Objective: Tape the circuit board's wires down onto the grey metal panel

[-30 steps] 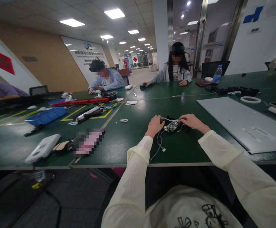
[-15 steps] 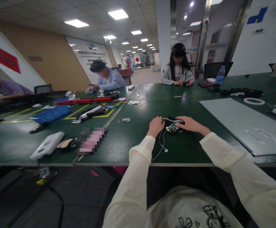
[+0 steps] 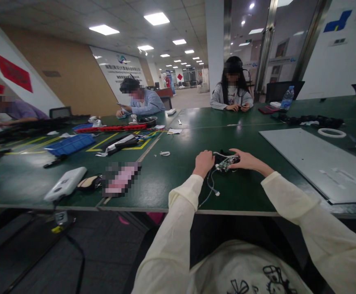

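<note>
A small green circuit board [image 3: 223, 165] sits with a dark part beneath or behind it, just above the table's near edge. My left hand [image 3: 204, 163] is closed on its left side, the fingertips partly hidden behind it. My right hand [image 3: 245, 160] grips the right side, thumb toward me and index finger arched over the far edge. A pale flat cable crosses the top of the board. From its left side a thin grey cable [image 3: 210, 185] hangs onto the table, ending in a small white connector [image 3: 217, 193].
A large grey panel [image 3: 315, 163] lies right, near a white tape roll [image 3: 331, 132] and a water bottle [image 3: 287, 98]. Left are a pixelated pink item [image 3: 122, 179], a white device [image 3: 66, 183] and a blue tray [image 3: 70, 145]. Several people sit around the green table [image 3: 178, 192].
My right hand's index finger has lifted and arched, and its thumb has shifted on the board, leaving more of the board visible. The whole view has shifted slightly.
</note>
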`<action>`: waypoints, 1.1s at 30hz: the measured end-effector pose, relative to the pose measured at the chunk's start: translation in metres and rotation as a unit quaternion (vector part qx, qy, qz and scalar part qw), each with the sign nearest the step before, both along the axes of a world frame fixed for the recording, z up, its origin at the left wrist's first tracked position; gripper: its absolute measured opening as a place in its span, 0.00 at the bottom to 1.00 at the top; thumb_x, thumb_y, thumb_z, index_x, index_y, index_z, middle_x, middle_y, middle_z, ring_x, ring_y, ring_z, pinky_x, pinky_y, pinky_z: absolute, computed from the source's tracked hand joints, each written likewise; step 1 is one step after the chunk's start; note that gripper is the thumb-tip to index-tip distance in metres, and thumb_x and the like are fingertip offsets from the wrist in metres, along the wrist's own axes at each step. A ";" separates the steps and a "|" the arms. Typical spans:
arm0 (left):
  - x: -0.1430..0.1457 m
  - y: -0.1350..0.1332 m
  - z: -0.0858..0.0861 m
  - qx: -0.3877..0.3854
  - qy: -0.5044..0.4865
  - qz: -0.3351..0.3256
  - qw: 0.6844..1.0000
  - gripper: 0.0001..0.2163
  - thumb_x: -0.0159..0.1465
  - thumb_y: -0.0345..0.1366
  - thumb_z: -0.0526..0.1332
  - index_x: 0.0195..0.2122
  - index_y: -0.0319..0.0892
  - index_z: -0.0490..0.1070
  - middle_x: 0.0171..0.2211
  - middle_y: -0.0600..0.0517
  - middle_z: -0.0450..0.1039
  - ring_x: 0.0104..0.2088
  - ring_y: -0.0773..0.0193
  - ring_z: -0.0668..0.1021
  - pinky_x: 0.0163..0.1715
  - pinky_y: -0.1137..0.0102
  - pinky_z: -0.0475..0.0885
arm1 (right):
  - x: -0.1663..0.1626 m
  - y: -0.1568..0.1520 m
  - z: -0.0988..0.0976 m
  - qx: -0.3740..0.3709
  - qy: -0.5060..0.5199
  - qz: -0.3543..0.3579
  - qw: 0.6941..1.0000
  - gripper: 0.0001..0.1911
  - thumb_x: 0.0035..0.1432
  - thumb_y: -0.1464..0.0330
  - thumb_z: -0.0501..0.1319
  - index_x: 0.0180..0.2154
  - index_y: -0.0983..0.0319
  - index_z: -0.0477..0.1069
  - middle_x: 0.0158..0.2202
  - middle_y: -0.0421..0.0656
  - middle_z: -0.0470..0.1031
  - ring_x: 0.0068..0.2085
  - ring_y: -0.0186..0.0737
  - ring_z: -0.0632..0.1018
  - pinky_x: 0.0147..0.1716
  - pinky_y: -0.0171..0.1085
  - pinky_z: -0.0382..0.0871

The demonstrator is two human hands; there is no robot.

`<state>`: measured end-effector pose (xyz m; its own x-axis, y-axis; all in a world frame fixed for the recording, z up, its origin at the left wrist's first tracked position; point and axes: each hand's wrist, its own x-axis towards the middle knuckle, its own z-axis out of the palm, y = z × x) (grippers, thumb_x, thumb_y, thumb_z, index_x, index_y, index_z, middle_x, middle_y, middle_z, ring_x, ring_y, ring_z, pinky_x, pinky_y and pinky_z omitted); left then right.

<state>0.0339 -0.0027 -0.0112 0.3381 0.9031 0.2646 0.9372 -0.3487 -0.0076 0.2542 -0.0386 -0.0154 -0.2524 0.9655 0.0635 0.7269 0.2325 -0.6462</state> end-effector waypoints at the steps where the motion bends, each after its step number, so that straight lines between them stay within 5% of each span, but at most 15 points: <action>1: 0.000 0.000 -0.001 0.003 -0.003 -0.001 1.000 0.13 0.67 0.40 0.52 0.41 0.38 0.72 0.41 0.43 0.72 0.42 0.55 0.76 0.39 0.66 0.69 | 0.000 0.002 -0.001 -0.017 0.011 -0.007 1.000 0.49 0.45 0.54 0.69 0.64 0.62 0.54 0.55 0.53 0.68 0.52 0.52 0.73 0.50 0.46 0.65; 5: -0.001 0.002 -0.003 0.010 -0.038 -0.021 0.999 0.11 0.66 0.39 0.53 0.39 0.39 0.73 0.40 0.44 0.73 0.41 0.57 0.75 0.38 0.68 0.68 | -0.001 0.007 -0.002 -0.054 0.064 0.004 0.996 0.49 0.43 0.59 0.71 0.64 0.62 0.54 0.50 0.52 0.72 0.46 0.47 0.76 0.47 0.45 0.68; 10: -0.008 0.016 -0.004 -0.037 -0.180 -0.050 0.982 0.16 0.67 0.42 0.51 0.31 0.38 0.73 0.32 0.47 0.74 0.34 0.62 0.75 0.36 0.70 0.67 | 0.001 0.003 0.004 0.022 0.108 0.023 0.994 0.48 0.44 0.62 0.71 0.64 0.57 0.53 0.53 0.50 0.71 0.51 0.47 0.73 0.53 0.46 0.64; 16: -0.012 0.022 -0.006 -0.259 -0.379 -0.106 0.882 0.16 0.64 0.46 0.55 0.32 0.38 0.72 0.24 0.54 0.70 0.19 0.72 0.68 0.16 0.77 0.58 | 0.009 0.005 0.004 0.027 0.130 0.062 0.989 0.51 0.44 0.61 0.70 0.66 0.55 0.48 0.53 0.48 0.71 0.53 0.47 0.73 0.56 0.48 0.63; 19: -0.013 0.021 -0.007 -0.299 -0.430 -0.091 0.847 0.14 0.63 0.44 0.57 0.32 0.38 0.72 0.23 0.54 0.70 0.17 0.74 0.67 0.13 0.79 0.52 | 0.028 0.017 0.002 0.011 0.150 0.070 0.986 0.50 0.48 0.56 0.67 0.67 0.54 0.44 0.56 0.50 0.68 0.55 0.47 0.72 0.55 0.47 0.64; 22: -0.013 0.021 -0.007 -0.310 -0.461 -0.066 0.829 0.12 0.63 0.41 0.57 0.31 0.37 0.72 0.23 0.53 0.71 0.16 0.76 0.66 0.12 0.80 0.51 | 0.064 0.031 -0.006 0.109 0.089 -0.082 0.987 0.40 0.56 0.53 0.60 0.65 0.59 0.51 0.58 0.53 0.65 0.58 0.50 0.68 0.57 0.49 0.61; 24: -0.013 0.021 -0.007 -0.315 -0.474 -0.048 0.821 0.11 0.63 0.40 0.58 0.30 0.36 0.72 0.22 0.53 0.71 0.15 0.77 0.66 0.12 0.80 0.51 | 0.093 0.036 -0.019 0.159 -0.012 -0.226 0.961 0.34 0.59 0.54 0.55 0.62 0.64 0.57 0.58 0.58 0.63 0.60 0.57 0.64 0.58 0.55 0.57; 27: -0.014 0.020 -0.005 -0.315 -0.495 -0.024 0.809 0.10 0.62 0.37 0.59 0.30 0.36 0.72 0.21 0.54 0.70 0.14 0.77 0.65 0.12 0.80 0.51 | 0.131 0.038 -0.047 0.093 -0.141 -0.386 0.907 0.31 0.61 0.53 0.49 0.57 0.68 0.64 0.58 0.63 0.61 0.61 0.69 0.59 0.54 0.67 0.52; 30: -0.013 0.019 -0.005 -0.321 -0.517 -0.022 0.793 0.09 0.63 0.35 0.58 0.29 0.35 0.71 0.20 0.54 0.70 0.13 0.78 0.64 0.11 0.79 0.50 | 0.150 0.039 -0.069 0.025 -0.201 -0.414 0.887 0.32 0.62 0.52 0.45 0.56 0.67 0.65 0.58 0.63 0.60 0.60 0.72 0.58 0.51 0.72 0.48; 33: -0.012 0.021 -0.006 -0.322 -0.525 -0.012 0.788 0.09 0.63 0.34 0.58 0.28 0.35 0.70 0.20 0.54 0.71 0.13 0.78 0.64 0.12 0.79 0.50 | 0.156 0.041 -0.075 0.014 -0.226 -0.366 0.902 0.30 0.63 0.54 0.41 0.58 0.62 0.63 0.60 0.58 0.60 0.59 0.69 0.60 0.51 0.72 0.49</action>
